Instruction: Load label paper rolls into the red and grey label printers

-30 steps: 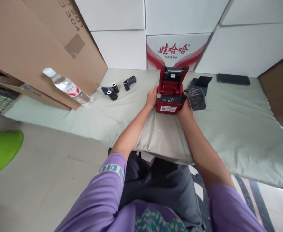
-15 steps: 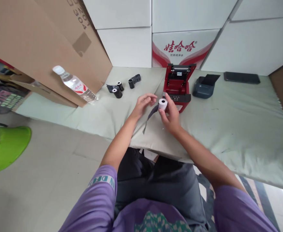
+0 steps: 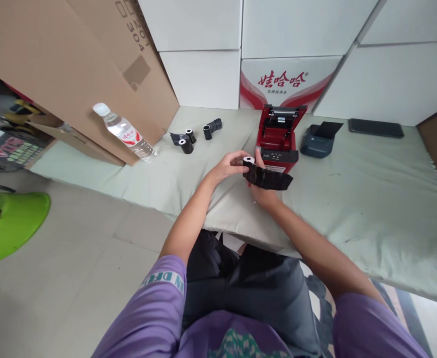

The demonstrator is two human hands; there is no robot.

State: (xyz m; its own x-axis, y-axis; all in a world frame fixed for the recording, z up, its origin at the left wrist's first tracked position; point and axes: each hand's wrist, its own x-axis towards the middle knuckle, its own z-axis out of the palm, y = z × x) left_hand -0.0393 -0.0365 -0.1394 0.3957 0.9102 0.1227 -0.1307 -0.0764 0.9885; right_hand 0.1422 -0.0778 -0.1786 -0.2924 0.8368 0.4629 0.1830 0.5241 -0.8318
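Note:
A white paper roll (image 3: 248, 160) with a dark core hole is held between my two hands over the cloth-covered table. From it a black strip of wrapping (image 3: 270, 178) sticks out to the right, across my right hand. My left hand (image 3: 228, 167) pinches the roll from the left, thumb at the front. My right hand (image 3: 265, 195) is closed round the roll's right and lower side, its fingers partly hidden by the strip. Just behind the hands stands a red receipt printer (image 3: 278, 144), its lid raised and its paper bay bare.
Several small black-wrapped rolls (image 3: 186, 145) stand at the back left, near a water bottle (image 3: 129, 133) leaning by a cardboard box (image 3: 91, 59). Right of the printer are a small dark blue device (image 3: 316, 144) and a black phone (image 3: 375, 128). White boxes (image 3: 199, 74) line the back.
My left hand has come in from the left and now grips the roll. The black strip, which hung down to the left, now extends to the right over my right hand.

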